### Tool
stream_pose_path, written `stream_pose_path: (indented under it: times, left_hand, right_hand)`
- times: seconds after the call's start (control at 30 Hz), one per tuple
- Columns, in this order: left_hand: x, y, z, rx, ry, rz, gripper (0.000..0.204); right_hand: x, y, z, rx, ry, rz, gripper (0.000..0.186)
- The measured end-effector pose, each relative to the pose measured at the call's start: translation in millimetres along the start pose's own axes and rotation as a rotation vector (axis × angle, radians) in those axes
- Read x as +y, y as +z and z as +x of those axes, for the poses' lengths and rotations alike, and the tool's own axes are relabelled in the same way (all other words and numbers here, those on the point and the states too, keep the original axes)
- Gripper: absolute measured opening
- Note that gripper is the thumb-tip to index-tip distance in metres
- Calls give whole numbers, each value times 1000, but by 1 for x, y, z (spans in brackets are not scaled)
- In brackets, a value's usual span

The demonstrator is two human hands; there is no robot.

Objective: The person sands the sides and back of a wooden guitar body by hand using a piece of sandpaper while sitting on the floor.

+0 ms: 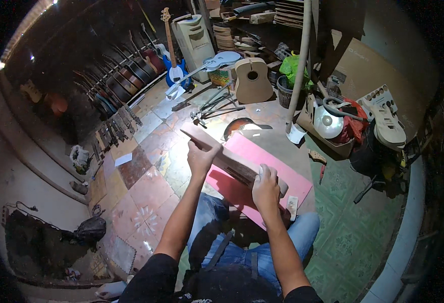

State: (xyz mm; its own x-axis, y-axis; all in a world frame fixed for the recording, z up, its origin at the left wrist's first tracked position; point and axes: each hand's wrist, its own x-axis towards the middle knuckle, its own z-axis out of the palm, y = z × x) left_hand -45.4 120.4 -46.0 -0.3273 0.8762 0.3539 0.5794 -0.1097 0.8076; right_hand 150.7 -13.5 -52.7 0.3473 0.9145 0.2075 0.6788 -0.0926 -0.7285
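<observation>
Timber piece (234, 160) is held over the pink sheet (265, 154). I find the left hand (202, 156) clamped near its far end, the right hand (266, 188) with fingers wrapped over its nearer end. I judge it stiff, moderately heavy, perhaps dusty-slick; best gripped at both ends.

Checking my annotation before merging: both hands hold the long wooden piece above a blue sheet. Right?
Not quite: the head view shows the sheet is pink, not blue. The rest stands: the left hand and right hand both hold the long wooden piece above it.
</observation>
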Motion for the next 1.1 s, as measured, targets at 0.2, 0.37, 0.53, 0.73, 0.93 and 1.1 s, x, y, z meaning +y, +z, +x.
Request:
stream_pose_path:
  times: [0.2, 0.37, 0.53, 0.73, 0.93, 1.1]
  left_hand:
    - [-30, -19, 46, -36, -368, -389, 65]
    - [-33, -35, 64, -113, -543, -719, 42]
    - [-8, -66, 45, -350, -354, -1103, 48]
    - [25, -77, -12, -625, 327, -482, 58]
    - [45, -52, -74, -539, 469, -613, 59]
    - [44, -55, -98, -505, 605, -632, 60]
  right_hand:
    - [7, 1, -2, 59, -138, -20, 37]
    - [12, -5, -3, 14, -138, 15, 39]
    - [39, -38, 20, -22, -175, -10, 40]
    - [37, -64, 20, -168, 2, 379, 44]
    - [15, -60, -15, -183, -280, 320, 48]
    - [-4, -77, -22, -122, -261, 144, 43]
